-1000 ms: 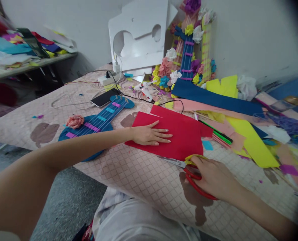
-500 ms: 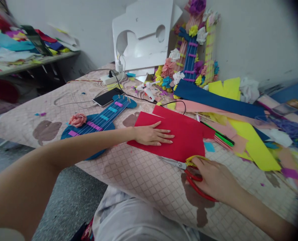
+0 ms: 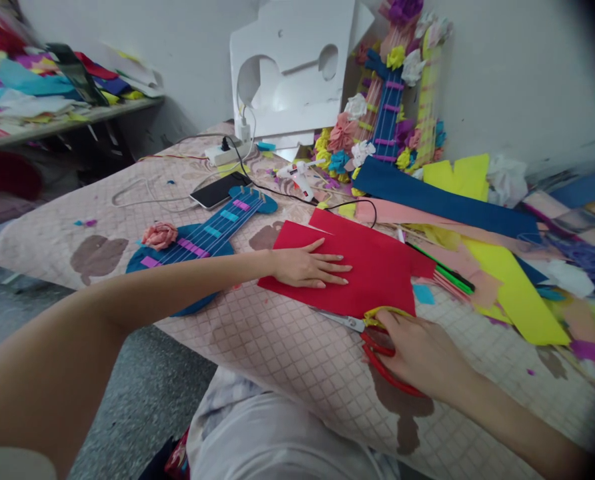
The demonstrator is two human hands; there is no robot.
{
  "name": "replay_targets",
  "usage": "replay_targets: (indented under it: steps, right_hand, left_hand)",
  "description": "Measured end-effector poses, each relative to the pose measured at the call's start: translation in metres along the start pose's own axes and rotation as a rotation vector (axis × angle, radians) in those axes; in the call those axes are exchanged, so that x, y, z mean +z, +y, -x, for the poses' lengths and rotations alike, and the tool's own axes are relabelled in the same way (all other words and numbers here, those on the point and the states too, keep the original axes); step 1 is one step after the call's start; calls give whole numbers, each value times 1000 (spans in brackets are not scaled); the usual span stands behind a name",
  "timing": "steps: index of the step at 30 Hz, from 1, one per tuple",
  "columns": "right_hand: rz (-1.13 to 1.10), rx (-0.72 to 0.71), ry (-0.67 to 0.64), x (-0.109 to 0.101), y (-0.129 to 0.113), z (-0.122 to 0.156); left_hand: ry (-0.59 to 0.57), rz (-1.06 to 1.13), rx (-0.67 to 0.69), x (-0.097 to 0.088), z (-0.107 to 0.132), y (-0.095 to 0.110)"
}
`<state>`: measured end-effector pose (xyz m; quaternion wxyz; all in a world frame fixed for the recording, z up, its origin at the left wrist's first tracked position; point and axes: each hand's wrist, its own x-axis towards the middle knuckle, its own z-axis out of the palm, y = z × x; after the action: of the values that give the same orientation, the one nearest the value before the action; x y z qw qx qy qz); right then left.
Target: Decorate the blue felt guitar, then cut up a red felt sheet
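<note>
My left hand (image 3: 310, 268) lies flat, fingers stretched out, on a red paper sheet (image 3: 372, 270) on the table. Just below the sheet's near edge, my right hand (image 3: 420, 353) is closed around the red and yellow handles of a pair of scissors (image 3: 372, 343). The metal blades point left along the sheet's edge and rest on the patterned tablecloth (image 3: 287, 353).
A blue paper guitar (image 3: 202, 243) with a pink rose lies left of the sheet, beside a phone (image 3: 220, 190). Behind are a glue gun (image 3: 300, 177), a power strip (image 3: 225, 153), decorated guitars (image 3: 387, 107), and blue, yellow and pink paper sheets (image 3: 497, 280). The table edge is near my lap.
Both hands stay where they were, the left on the red sheet and the right on the scissors; only the view has drifted slightly.
</note>
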<state>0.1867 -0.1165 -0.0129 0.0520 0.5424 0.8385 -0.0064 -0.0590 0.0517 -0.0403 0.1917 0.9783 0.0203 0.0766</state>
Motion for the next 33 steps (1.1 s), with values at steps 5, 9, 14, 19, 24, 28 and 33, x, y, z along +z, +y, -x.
replay_targets:
  steps: [5, 9, 14, 19, 24, 28, 33]
  right_hand:
    - [46, -35, -11, 4, 4, 4]
    - [12, -28, 30, 4, 3, 6]
    - [-20, -5, 60, -1, -1, 3]
    - [-19, -15, 76, -3, -6, -4]
    - [-26, 5, 47, -3, -12, -12]
    - [-2, -8, 25, 0, -11, -13]
    - [7, -42, 13, 2, -7, -8]
  left_hand:
    - [-5, -16, 19, -1, 0, 0]
    - [-60, -31, -13, -3, -1, 3]
    - [-24, -45, -23, -12, 4, 4]
    - [-83, -31, -95, -14, 14, 2]
    - [-26, -7, -75, -7, 18, -2]
    - [-26, -20, -47, -5, 18, -4]
    - [-12, 20, -73, -6, 17, -3]
